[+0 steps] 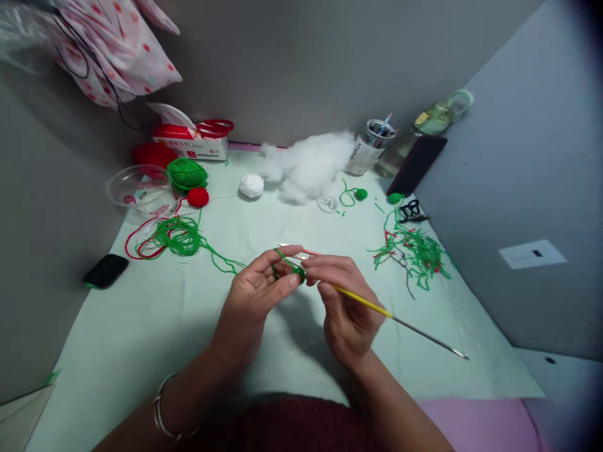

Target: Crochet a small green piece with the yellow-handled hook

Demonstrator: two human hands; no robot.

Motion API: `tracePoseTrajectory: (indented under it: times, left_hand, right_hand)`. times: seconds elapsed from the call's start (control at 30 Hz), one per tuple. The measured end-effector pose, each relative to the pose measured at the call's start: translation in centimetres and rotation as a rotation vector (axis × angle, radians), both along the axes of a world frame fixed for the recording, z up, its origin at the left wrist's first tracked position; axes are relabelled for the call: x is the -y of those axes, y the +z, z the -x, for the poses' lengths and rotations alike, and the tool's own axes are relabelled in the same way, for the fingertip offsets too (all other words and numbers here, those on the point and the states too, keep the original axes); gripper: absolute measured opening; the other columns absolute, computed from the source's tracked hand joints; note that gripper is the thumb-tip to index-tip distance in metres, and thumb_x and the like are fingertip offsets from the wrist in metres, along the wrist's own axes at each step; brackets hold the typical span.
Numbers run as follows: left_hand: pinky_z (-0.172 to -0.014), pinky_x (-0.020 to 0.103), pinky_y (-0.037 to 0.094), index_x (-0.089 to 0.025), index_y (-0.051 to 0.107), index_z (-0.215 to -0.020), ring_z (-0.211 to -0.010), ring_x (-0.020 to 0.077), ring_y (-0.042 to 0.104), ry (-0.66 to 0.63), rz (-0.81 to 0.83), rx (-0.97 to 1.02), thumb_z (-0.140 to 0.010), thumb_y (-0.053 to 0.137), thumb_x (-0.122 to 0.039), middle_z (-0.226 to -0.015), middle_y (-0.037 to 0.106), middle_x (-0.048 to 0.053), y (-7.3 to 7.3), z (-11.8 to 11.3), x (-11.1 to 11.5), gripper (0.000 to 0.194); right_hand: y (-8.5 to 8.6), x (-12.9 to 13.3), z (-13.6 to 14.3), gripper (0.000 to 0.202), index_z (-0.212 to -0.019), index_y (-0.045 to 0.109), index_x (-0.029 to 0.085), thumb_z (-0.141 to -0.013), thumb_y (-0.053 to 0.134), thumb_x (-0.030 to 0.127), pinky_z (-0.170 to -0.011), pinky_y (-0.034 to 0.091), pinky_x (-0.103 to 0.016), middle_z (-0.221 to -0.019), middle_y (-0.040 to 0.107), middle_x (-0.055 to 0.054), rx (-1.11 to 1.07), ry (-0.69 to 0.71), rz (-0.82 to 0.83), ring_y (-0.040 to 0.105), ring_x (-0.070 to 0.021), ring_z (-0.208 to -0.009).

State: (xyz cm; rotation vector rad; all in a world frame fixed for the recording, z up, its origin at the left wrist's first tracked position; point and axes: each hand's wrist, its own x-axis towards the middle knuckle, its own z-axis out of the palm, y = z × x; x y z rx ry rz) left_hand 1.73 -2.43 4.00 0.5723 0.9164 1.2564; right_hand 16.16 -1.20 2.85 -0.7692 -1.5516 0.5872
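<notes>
My left hand pinches a small green crochet piece between thumb and fingers, with green yarn looped over its index finger. My right hand is closed round a crochet hook with a yellow grip; its metal shaft sticks out to the lower right. The hook's working tip is hidden by the fingers at the green piece. Green strands run from my left hand to a loose tangle of green yarn on the left. A small pointed metal tool lies partly hidden behind the fingers.
Green, red and white yarn balls sit at the back left near a tissue box. White stuffing, a can of pens, a bottle and a phone stand behind. Green yarn scraps lie right.
</notes>
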Motion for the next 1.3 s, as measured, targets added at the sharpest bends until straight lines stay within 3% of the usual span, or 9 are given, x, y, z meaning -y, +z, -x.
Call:
tracePoseTrajectory:
  times: [0.07, 0.17, 0.4, 0.57, 0.9, 1.03, 1.1, 1.17, 1.3]
  left_hand:
    - [-0.091, 0.03, 0.047, -0.026, 0.077, -0.125, -0.091, 0.015, 0.064, -0.026, 0.007, 0.044, -0.082, 0.088, -0.026, -0.089, 0.07, 0.0, 0.1, 0.0, 0.0, 0.044]
    - [-0.091, 0.03, 0.047, -0.025, 0.072, -0.134, -0.088, 0.0147, 0.064, -0.027, 0.023, 0.05, -0.083, 0.087, -0.026, -0.088, 0.071, -0.001, 0.4, 0.1, -0.1, 0.053]
    - [-0.086, 0.03, 0.048, -0.024, 0.076, -0.127, -0.086, 0.0147, 0.062, -0.022, 0.011, 0.004, -0.081, 0.087, -0.026, -0.086, 0.067, -0.001, 0.6, 0.4, -0.3, 0.047]
    - [-0.084, 0.025, 0.048, -0.027, 0.08, -0.121, -0.084, 0.0122, 0.059, 0.016, -0.023, -0.059, -0.081, 0.086, -0.024, -0.085, 0.065, -0.002, 0.2, 0.6, -0.3, 0.04]
    - [-0.079, 0.02, 0.049, -0.026, 0.079, -0.121, -0.08, 0.0099, 0.061, 0.141, -0.099, -0.249, -0.082, 0.083, -0.016, -0.081, 0.065, -0.004, 0.2, 0.1, 0.1, 0.04]
    - [-0.084, 0.022, 0.051, -0.027, 0.076, -0.129, -0.083, 0.0109, 0.064, 0.075, -0.014, -0.052, -0.082, 0.086, -0.02, -0.085, 0.068, -0.003, 0.4, -0.2, 0.3, 0.048]
    - [-0.084, 0.024, 0.054, -0.023, 0.075, -0.13, -0.084, 0.0129, 0.066, -0.064, 0.076, 0.144, -0.081, 0.087, -0.026, -0.091, 0.072, 0.001, 0.4, -0.2, 0.1, 0.05]
    - [-0.085, 0.026, 0.055, -0.02, 0.078, -0.125, -0.085, 0.0133, 0.068, -0.128, 0.143, 0.263, -0.081, 0.087, -0.027, -0.096, 0.076, 0.004, 0.5, 0.0, -0.1, 0.045]
    - [-0.092, 0.029, 0.055, -0.022, 0.081, -0.116, -0.086, 0.0136, 0.07, -0.047, 0.104, 0.219, -0.082, 0.086, -0.023, -0.093, 0.077, 0.002, 0.7, 0.4, -0.4, 0.035]
  right_hand:
    - [-0.1, 0.0, 0.0, 0.022, -0.114, 0.079, 0.029, -0.104, 0.061, 0.02, -0.076, 0.064, -0.039, -0.106, 0.081, -0.006, -0.018, 0.03, 0.041, 0.076, -0.0228, -0.102]
    - [-0.1, -0.2, 0.1, 0.019, -0.11, 0.079, 0.03, -0.104, 0.062, 0.025, -0.073, 0.063, -0.037, -0.103, 0.082, -0.004, -0.167, 0.058, 0.161, 0.075, -0.0195, -0.088]
    - [0.2, -1.2, -0.1, 0.019, -0.102, 0.074, 0.026, -0.108, 0.056, 0.031, -0.063, 0.062, -0.028, -0.093, 0.083, -0.002, -0.476, 0.314, 0.433, 0.072, -0.0127, -0.068]
    - [0.3, -0.8, -0.4, 0.019, -0.104, 0.074, 0.023, -0.108, 0.056, 0.026, -0.069, 0.064, -0.028, -0.098, 0.082, -0.003, -0.372, 0.248, 0.36, 0.075, -0.0121, -0.075]
    - [-0.1, -0.3, -0.4, 0.027, -0.122, 0.073, 0.025, -0.106, 0.052, 0.015, -0.082, 0.067, -0.04, -0.097, 0.08, -0.005, 0.088, 0.055, -0.111, 0.077, -0.0196, -0.091]
    - [-0.5, 0.1, -0.9, 0.033, -0.124, 0.076, 0.031, -0.097, 0.069, 0.013, -0.077, 0.067, -0.034, -0.105, 0.08, -0.004, 0.359, -0.076, -0.203, 0.078, -0.0203, -0.095]
    - [-0.6, 0.3, -1.1, 0.039, -0.122, 0.078, 0.035, -0.09, 0.077, 0.011, -0.081, 0.067, -0.034, -0.109, 0.079, -0.002, 0.342, -0.104, -0.17, 0.077, -0.0209, -0.099]
    - [-0.6, 0.3, -1.1, 0.034, -0.12, 0.078, 0.034, -0.094, 0.072, 0.013, -0.083, 0.065, -0.036, -0.106, 0.079, -0.002, 0.232, -0.115, -0.103, 0.076, -0.0204, -0.097]
    - [0.0, -0.4, -0.6, 0.024, -0.111, 0.078, 0.028, -0.106, 0.055, 0.021, -0.066, 0.061, -0.034, -0.093, 0.076, -0.002, -0.129, 0.02, 0.142, 0.07, -0.015, -0.072]
